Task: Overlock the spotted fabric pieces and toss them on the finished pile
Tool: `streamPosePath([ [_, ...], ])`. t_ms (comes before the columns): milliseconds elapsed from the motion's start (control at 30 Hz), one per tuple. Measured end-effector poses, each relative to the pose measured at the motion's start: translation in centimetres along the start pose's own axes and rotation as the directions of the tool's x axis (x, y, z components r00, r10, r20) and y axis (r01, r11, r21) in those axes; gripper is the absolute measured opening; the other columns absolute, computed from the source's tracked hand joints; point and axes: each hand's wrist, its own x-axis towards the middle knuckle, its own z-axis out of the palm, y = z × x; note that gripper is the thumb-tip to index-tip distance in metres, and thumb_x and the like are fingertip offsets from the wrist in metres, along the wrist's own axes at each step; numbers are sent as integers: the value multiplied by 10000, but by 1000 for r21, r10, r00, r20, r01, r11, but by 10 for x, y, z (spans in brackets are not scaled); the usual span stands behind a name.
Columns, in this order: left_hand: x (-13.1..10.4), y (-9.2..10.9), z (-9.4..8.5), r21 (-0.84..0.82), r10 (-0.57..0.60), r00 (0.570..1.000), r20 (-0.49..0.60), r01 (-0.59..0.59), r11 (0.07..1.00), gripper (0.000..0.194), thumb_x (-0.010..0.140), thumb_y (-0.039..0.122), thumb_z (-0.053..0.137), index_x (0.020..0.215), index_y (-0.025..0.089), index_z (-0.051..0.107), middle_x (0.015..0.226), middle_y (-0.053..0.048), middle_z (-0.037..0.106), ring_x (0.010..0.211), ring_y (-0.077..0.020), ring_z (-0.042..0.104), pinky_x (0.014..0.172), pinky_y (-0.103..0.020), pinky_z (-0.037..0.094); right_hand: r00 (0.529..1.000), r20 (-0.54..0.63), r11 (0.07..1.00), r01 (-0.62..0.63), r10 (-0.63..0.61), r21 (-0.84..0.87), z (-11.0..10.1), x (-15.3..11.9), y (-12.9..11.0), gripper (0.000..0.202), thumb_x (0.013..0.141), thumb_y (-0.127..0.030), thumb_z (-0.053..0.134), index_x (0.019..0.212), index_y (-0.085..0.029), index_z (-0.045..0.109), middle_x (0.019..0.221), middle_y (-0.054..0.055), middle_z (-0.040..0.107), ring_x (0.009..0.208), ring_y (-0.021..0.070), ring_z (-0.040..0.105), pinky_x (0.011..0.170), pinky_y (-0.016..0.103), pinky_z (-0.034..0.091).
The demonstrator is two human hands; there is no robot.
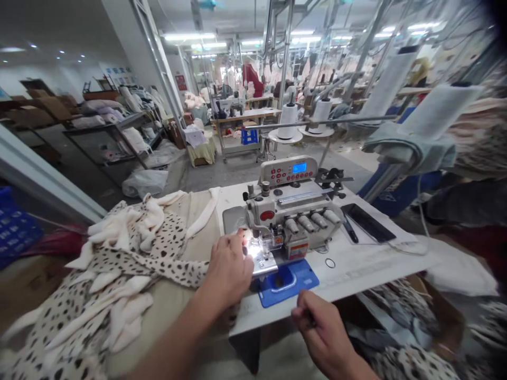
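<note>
My left hand [229, 266] is at the lit needle area of a white overlock sewing machine [297, 221]. Its fingers are bent together by the presser foot, and what they pinch, if anything, is hidden in the glare. A spotted fabric strip [182, 269] runs from the left up to this hand, part of a heap of cream dark-spotted fabric [166, 237]. Over the table's front edge, my right hand [322, 330] is closed with curled fingers, apart from the machine. A small dark spot shows inside its grip, too unclear to name.
A blue plate [291, 282] lies before the machine. To its right are a black ring [330, 263], a dark pen-like tool [350, 230] and a black phone-like slab [370, 222]. Large thread cones [439, 111] stand behind at right. Fabric is piled below the table [412, 316].
</note>
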Motion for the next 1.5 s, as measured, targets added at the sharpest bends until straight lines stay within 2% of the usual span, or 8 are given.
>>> streamPosePath([
  [200, -21, -11, 0, -46, 38, 990, -134, -45, 998, 255, 948, 145, 482, 1180, 154, 588, 1209, -136, 647, 1102, -245, 590, 957, -431, 507, 999, 24, 974, -32, 27, 225, 36, 19, -11, 308, 1023, -318, 442, 799, -195, 612, 798, 53, 655, 736, 169, 616, 673, 277, 492],
  [400, -28, -10, -12, -17, -6, 998, -64, 5, 1000, 137, 906, 140, 552, 1001, 181, 642, 984, -71, 683, 942, -228, 622, 845, -376, 510, 966, 42, 893, -253, 257, 373, 60, 32, -28, 222, 927, -371, 611, 945, -181, 725, 902, 82, 749, 846, 226, 683, 787, 335, 532],
  [633, -39, 16, -17, -254, 13, 995, 98, 13, 967, 143, 845, 101, 570, 846, 207, 667, 785, 1, 700, 699, -153, 635, 649, -270, 455, 850, 84, 599, -433, 520, 673, 70, 26, -23, 331, 722, -382, 809, 897, -149, 651, 723, 6, 662, 595, 141, 568, 582, 261, 481],
  [867, -43, 48, 20, -413, 71, 985, 157, 0, 911, 249, 849, 72, 542, 1020, 222, 645, 986, -24, 719, 902, -193, 654, 828, -311, 490, 710, 101, 341, -452, 697, 824, 45, 16, 2, 441, 653, -390, 867, 963, -146, 669, 746, 31, 713, 661, 167, 645, 647, 274, 524],
  [1000, -44, 57, 40, -388, 73, 989, 128, -17, 921, 232, 865, 55, 489, 974, 202, 632, 962, -43, 708, 903, -209, 643, 837, -340, 492, 655, -10, 353, -395, 756, 848, 33, 22, 20, 404, 630, -384, 878, 898, -166, 668, 687, 3, 701, 597, 150, 625, 577, 249, 514],
  [1133, -44, 51, 34, -420, 23, 998, 53, 2, 908, 251, 784, 23, 524, 918, 202, 637, 883, -26, 703, 824, -186, 648, 778, -306, 494, 635, -77, 422, -411, 768, 808, 19, 27, 29, 453, 621, -405, 886, 948, -159, 691, 710, 20, 725, 604, 166, 648, 587, 271, 545],
  [1333, -47, 23, 1, -548, -105, 984, 145, 168, 819, 192, 772, 90, 600, 906, 208, 669, 808, 11, 721, 688, -136, 656, 667, -243, 498, 751, -137, 697, -507, 646, 507, -18, 16, 32, 458, 665, -454, 845, 982, -138, 748, 735, 43, 732, 633, 184, 655, 616, 289, 552],
  [1500, -39, 43, 31, -531, 45, 996, 72, 0, 848, 243, 766, 25, 554, 886, 190, 684, 879, -24, 740, 807, -168, 672, 778, -281, 510, 809, -209, 832, -510, 550, 216, -34, 16, 51, 432, 733, -515, 767, 959, -147, 770, 827, 75, 773, 717, 221, 684, 678, 318, 556],
])
